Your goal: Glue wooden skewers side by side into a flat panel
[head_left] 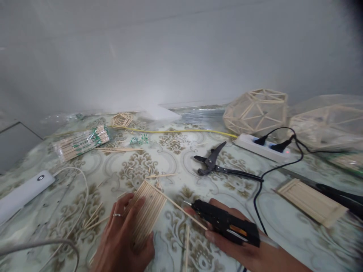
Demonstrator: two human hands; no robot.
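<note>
Head view. Tabletop (176, 166) under a glossy pale cloth with beige damask print. Plain grey-white wall (170, 56) directly behind.

Containers:
- Clear plastic wrapper (82, 141) at left rear, green print, packed with a bundle of thin sticks.
- Clear bag (329, 104) at right rear, with a faceted stick frame inside.

Bare faceted frame (256, 111) just left of the bag, behind the power strip (261, 148). 2 black plugs in the strip, red light on. Yellow cable (181, 131) along the rear, ending at the strip. Small stick pentagon (121, 119) at rear centre-left.

Left hand (124, 234): grip apart, fingers spread flat on the stick panel (149, 213), ring on 1 finger. Panel flat on the tabletop at front centre.

Right hand (227, 241): grip clamped on the black glue gun (224, 223), nozzle pointing left toward the panel, near but not touching. Long stick (181, 209) lying diagonally from the panel's top corner to under the gun.

Black cable (259, 189) running from beside the gun up to the strip. Cutters (224, 168) between panel and strip, jaws apart. Finished panel (312, 202) at right. White power bank (22, 192) at far left, white lead attached. Loose sticks (93, 219) scattered left of the left hand.
</note>
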